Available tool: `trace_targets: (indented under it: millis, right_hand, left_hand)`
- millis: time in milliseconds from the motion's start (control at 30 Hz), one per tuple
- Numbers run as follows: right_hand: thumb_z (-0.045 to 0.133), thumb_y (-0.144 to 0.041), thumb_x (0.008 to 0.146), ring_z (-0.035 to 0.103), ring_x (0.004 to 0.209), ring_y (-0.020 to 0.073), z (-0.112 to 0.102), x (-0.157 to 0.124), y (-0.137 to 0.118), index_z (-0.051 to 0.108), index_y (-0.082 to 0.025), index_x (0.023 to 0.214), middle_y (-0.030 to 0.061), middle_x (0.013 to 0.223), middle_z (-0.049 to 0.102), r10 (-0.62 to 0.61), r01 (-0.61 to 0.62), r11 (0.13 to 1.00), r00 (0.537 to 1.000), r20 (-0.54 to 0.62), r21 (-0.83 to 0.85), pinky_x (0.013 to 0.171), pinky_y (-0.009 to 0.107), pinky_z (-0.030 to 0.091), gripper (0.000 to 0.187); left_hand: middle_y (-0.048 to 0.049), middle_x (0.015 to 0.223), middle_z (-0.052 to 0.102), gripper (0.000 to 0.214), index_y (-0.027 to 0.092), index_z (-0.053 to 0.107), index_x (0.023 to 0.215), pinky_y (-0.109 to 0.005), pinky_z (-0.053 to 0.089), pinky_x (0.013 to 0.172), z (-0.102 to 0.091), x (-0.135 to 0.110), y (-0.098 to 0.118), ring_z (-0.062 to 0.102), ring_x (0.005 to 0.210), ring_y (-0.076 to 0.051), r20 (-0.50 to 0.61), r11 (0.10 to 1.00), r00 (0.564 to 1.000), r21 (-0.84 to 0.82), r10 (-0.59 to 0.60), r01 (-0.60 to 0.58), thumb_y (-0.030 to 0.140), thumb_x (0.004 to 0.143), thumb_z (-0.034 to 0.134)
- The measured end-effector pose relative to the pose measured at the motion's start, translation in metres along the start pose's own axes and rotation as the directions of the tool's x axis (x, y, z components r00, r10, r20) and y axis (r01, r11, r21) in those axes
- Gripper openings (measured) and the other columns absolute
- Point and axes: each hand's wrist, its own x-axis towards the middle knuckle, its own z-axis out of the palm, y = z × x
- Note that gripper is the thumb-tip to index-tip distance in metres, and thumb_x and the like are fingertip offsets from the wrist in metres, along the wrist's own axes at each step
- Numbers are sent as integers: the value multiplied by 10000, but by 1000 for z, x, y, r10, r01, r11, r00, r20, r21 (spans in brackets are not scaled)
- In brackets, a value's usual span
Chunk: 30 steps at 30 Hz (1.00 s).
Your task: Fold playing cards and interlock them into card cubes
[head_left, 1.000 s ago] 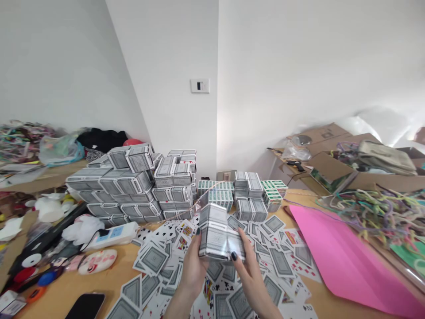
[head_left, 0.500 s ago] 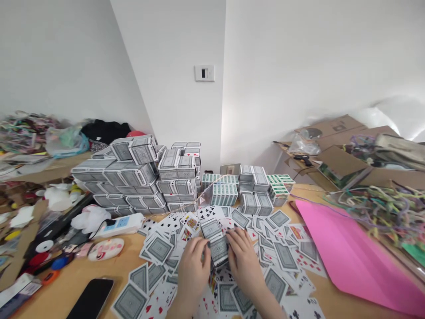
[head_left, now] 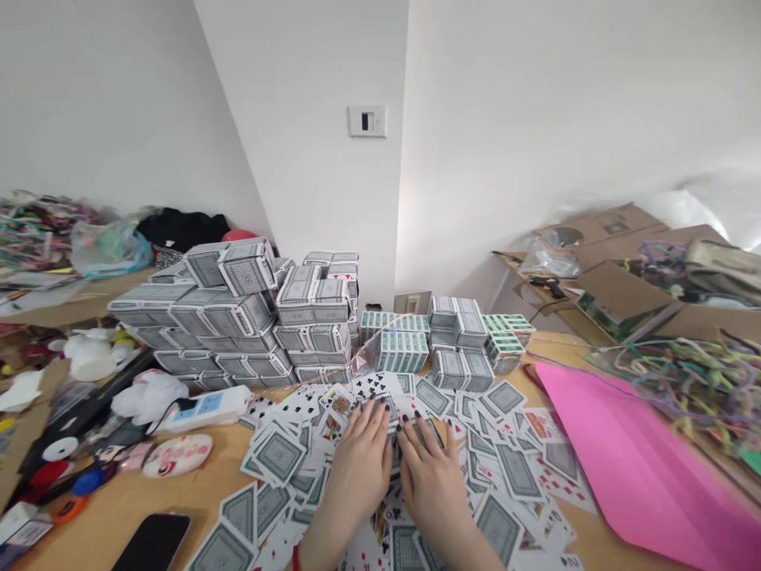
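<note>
A small block covered with grey-backed playing cards [head_left: 393, 424] lies among the loose cards in front of me, mostly hidden under my hands. My left hand [head_left: 360, 456] rests over its left part, palm down, with long fingers stretched forward. Over the right part lies my right hand [head_left: 431, 468], fingers apart and flat. Neither hand is wrapped round anything. Loose playing cards [head_left: 279, 456], some face up and some face down, spread on all sides of the hands.
Stacked card-covered blocks [head_left: 196, 309] rise at the back left, with more blocks [head_left: 460, 369] and green-white card boxes [head_left: 404, 349] behind the cards. A phone [head_left: 151, 543], a power strip [head_left: 208, 408] and pink paper [head_left: 630, 460] lie at the sides. Cardboard boxes [head_left: 618, 301] stand right.
Both hands have gone from holding the block at its sides to lying flat over its top, fingers extended forward. The view has shifted slightly.
</note>
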Motion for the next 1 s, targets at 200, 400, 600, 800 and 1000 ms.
trace_targets:
  millis: [200, 400, 600, 800, 1000]
  right_hand:
    - [489, -125, 725, 481, 1129, 323, 10, 5, -3, 605, -133, 1080, 149, 1140, 614, -25, 25, 1000, 999, 40, 6, 1021, 500, 226, 373]
    - [443, -76, 719, 444, 1174, 323, 22, -1, -9, 581, -105, 1117, 162, 1186, 579, 11, -11, 1000, 1000, -24, -22, 1014, 487, 274, 423]
    - [390, -82, 779, 408, 1223, 242, 11, -4, 5, 496, -126, 1216, 115, 1295, 495, -59, 61, 989, 998, -19, 135, 1008, 447, 349, 452]
    - [377, -172, 826, 465, 1180, 217, -6, -12, 34, 581, -204, 1112, 72, 1211, 571, 193, -136, 883, 978, -82, 449, 999, 431, 373, 353]
    - [427, -428, 815, 556, 1071, 270, 8, -5, 51, 640, -170, 1058, 96, 1110, 639, 586, -472, 480, 800, 131, 740, 921, 446, 424, 413]
  left_hand:
    - [-44, 1337, 457, 436, 235, 456, 1264, -449, 323, 1025, -8, 7, 1, 379, 1249, -238, 46, 993, 996, -92, 79, -74, 179, 838, 377]
    - [-64, 1332, 462, 472, 212, 449, 1273, -451, 292, 1039, 8, 1, 1, 374, 1250, -254, -14, 993, 999, -106, 42, -43, 178, 804, 423]
    - [-48, 1393, 378, 464, 224, 371, 1326, -489, 260, 1054, 22, -10, 10, 280, 1302, -243, -41, 969, 996, -238, -73, 62, 216, 863, 338]
    - [-56, 1290, 508, 381, 249, 523, 1209, -413, 330, 1025, 5, -16, -4, 420, 1218, -219, -74, 704, 922, -670, -380, 236, 280, 867, 357]
    - [-79, 1205, 567, 342, 212, 582, 1101, -400, 352, 985, 12, 11, -22, 478, 1152, -232, -31, 493, 813, -809, -582, 321, 295, 796, 454]
